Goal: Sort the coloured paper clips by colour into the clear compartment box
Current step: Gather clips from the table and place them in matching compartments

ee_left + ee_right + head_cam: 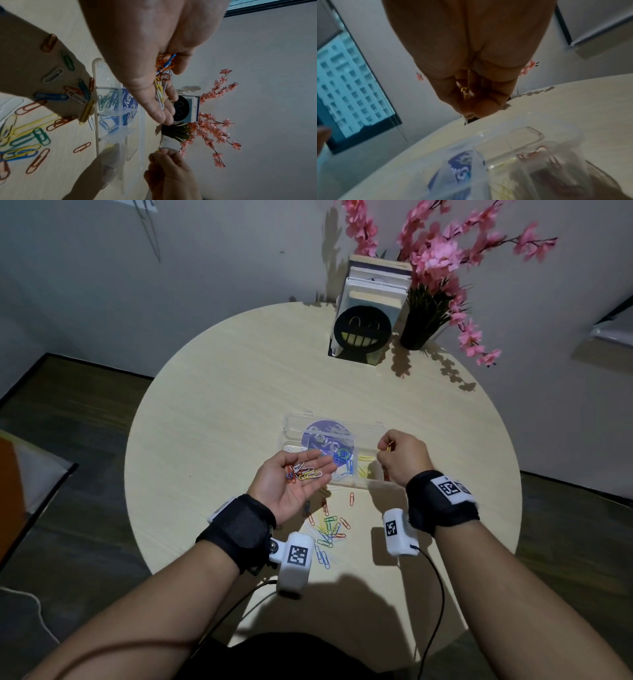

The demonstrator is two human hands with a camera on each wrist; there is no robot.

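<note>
My left hand [284, 491] lies palm up, fingers nearly straight, over the left end of the clear compartment box [342, 486]. A small heap of mixed paper clips [305, 472] rests in the palm, clips [162, 81] of orange, blue, yellow and white. My right hand [400, 455] hovers curled above the box's right end, pinching a yellow clip [388, 446] that shows between the fingers [465, 90]. The compartments hold green and blue clips [346, 460], yellow clips [364, 467] and red clips [539, 152]. Several loose clips [329, 530] lie on the round table in front of the box.
The box lid [298, 422] lies open behind it, with a round blue sticker [328, 440]. At the table's far side stand a book holder with a black smiley face [362, 333] and a dark vase of pink flowers [419, 332]. The table edge [135, 508] curves close on the left.
</note>
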